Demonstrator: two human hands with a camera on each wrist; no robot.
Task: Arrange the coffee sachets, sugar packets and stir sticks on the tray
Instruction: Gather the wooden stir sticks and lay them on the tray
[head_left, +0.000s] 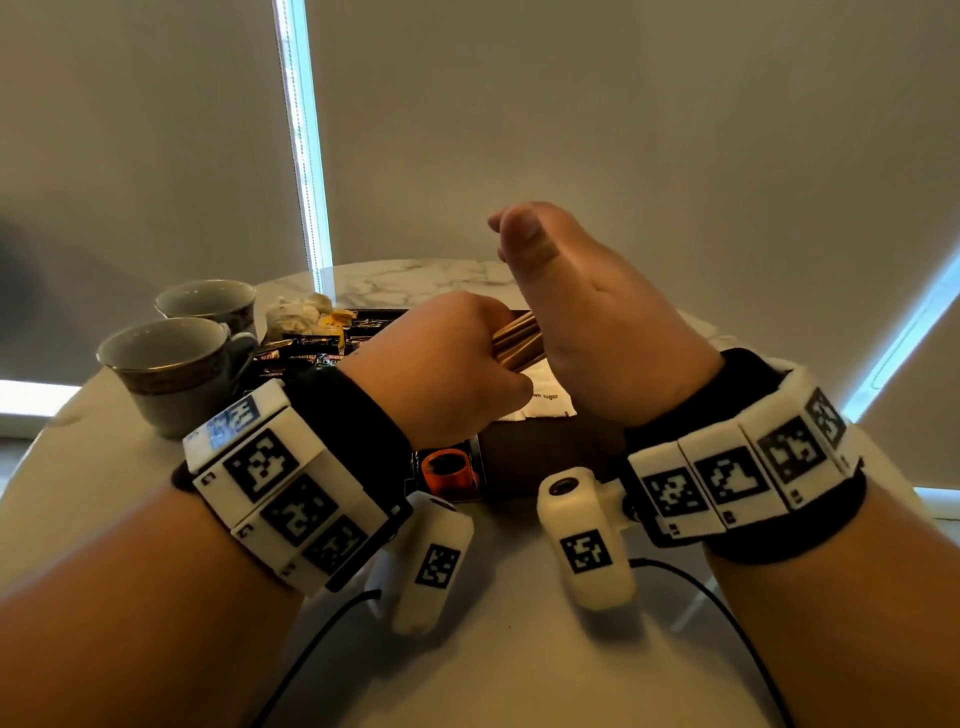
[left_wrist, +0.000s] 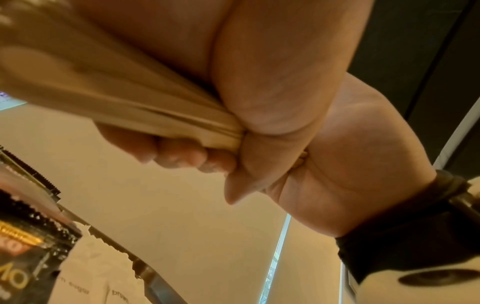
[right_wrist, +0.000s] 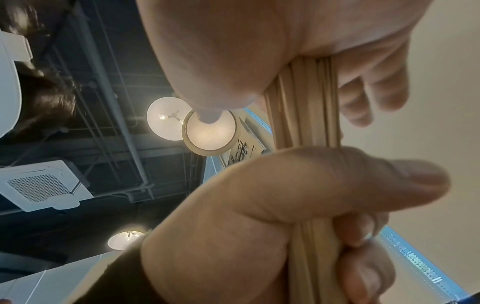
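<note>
— Where are the stir sticks?
— Bundled above the dark tray, left hand and right hand both clenched around them.
— And the sugar packets?
— Apparently on the tray, beside coffee sachets; two cups stand on the counter.

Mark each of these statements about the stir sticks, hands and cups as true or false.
1. Both the left hand and the right hand grip the bundle of wooden stir sticks. True.
2. The stir sticks lie loose on the tray. False: they are held above the white brown sugar packets.
3. Two teacups stand left of the black coffee sachets. True.
4. The teacups hold coffee. False: both look empty.
5. The right hand is open. False: the right wrist view shows its fingers curled round the sticks.
</note>
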